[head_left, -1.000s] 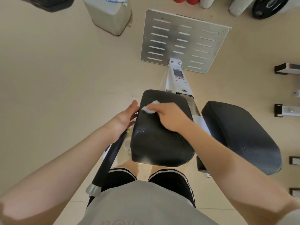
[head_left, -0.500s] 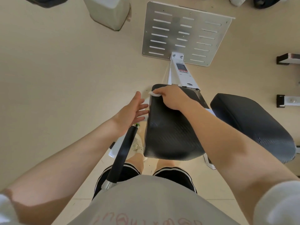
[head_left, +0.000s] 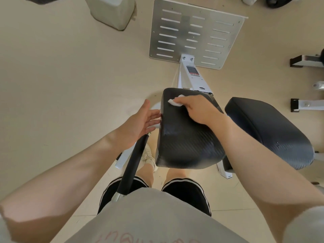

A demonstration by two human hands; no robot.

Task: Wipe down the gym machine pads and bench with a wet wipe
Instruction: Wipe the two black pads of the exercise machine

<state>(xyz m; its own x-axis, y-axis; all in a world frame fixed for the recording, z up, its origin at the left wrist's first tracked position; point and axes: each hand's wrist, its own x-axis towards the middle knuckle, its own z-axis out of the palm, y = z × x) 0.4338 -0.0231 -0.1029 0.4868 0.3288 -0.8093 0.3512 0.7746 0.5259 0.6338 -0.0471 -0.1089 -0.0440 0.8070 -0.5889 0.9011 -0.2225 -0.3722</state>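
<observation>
Wet wipe point(head_left: 175, 102) pinched by my right hand point(head_left: 198, 109) at pad point(head_left: 185, 137) far end; pad's length runs back toward me. Left hand point(head_left: 140, 123) spread, fingertips at pad side.

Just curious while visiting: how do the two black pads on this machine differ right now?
The near pad has the right hand pressing a white wipe on it, the left hand at its side; the far pad is untouched. The near pad sits centre, the far pad to its right. Both are black and textured.
</observation>
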